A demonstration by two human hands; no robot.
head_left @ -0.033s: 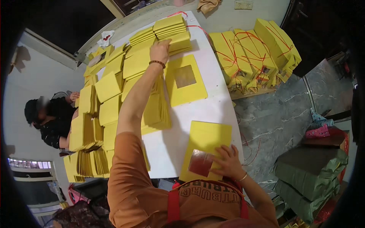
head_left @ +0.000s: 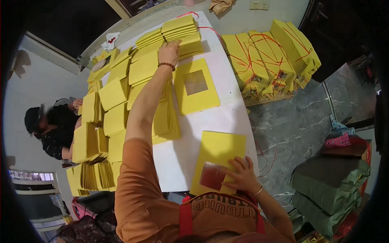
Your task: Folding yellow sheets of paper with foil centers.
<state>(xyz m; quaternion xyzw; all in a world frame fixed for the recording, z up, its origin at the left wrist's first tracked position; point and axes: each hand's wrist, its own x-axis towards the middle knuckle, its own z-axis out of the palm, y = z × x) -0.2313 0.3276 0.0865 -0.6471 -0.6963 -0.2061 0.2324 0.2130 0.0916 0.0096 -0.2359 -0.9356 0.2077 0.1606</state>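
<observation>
My left hand (head_left: 169, 52) reaches far across the table to the stacked yellow paper bags (head_left: 189, 43). Its fingers are curled together at the edge of a bag in the pile, and their tips are partly hidden. My right hand (head_left: 242, 177) lies with spread fingers on a flat yellow paper bag (head_left: 224, 146) at the near table edge, partly over its clear square window (head_left: 211, 176). Another flat windowed yellow bag (head_left: 187, 106) lies farther up the table, to the right of my left forearm.
Several piles of folded yellow bags (head_left: 113, 94) cover the left of the white table (head_left: 174, 166). A person in black (head_left: 56, 129) is beyond them. Bundles tied with red string (head_left: 245, 52) stand on the right, and green wrapped packages (head_left: 328, 184) on the near right.
The whole view has shifted very slightly. Both hands keep nearly the same places, the left at the pile and the right on the flat bag.
</observation>
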